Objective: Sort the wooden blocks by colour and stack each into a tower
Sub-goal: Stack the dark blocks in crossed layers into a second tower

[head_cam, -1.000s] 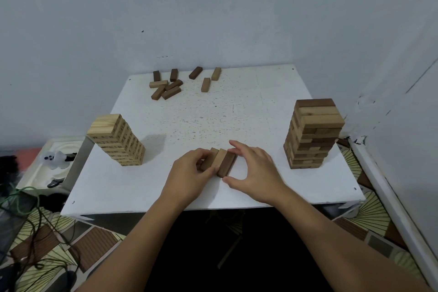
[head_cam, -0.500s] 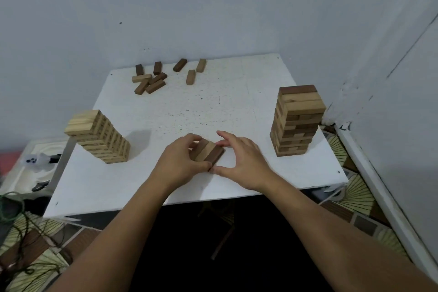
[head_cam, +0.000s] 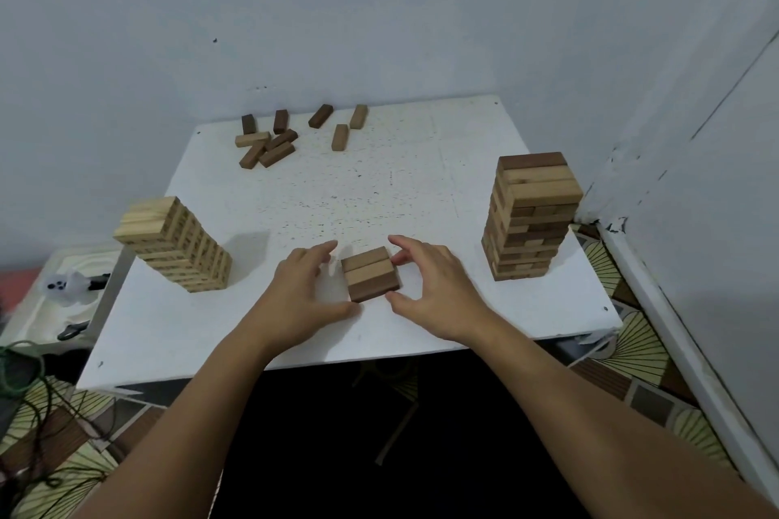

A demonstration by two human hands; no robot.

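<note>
Left hand [head_cam: 301, 291] and right hand [head_cam: 434, 287], both wide and holding nothing, flank the three-block row [head_cam: 371, 274] on the tabletop [head_cam: 379, 190]. Square its edges before stacking.

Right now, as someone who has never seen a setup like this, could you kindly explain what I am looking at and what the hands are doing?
There is no machine here. The picture comes from a wide-angle camera worn on a person's head, looking forward and down at their own bare arms.

On the white table, the left hand and right hand flank a row of three blocks, one lighter block between two brown ones. The fingers look relaxed and close to the row; neither hand grips it.

At the left stands a pale wood tower. At the right is a taller tower of mixed brown shades. Loose blocks lie scattered at the far edge, waiting to be sorted.
</note>
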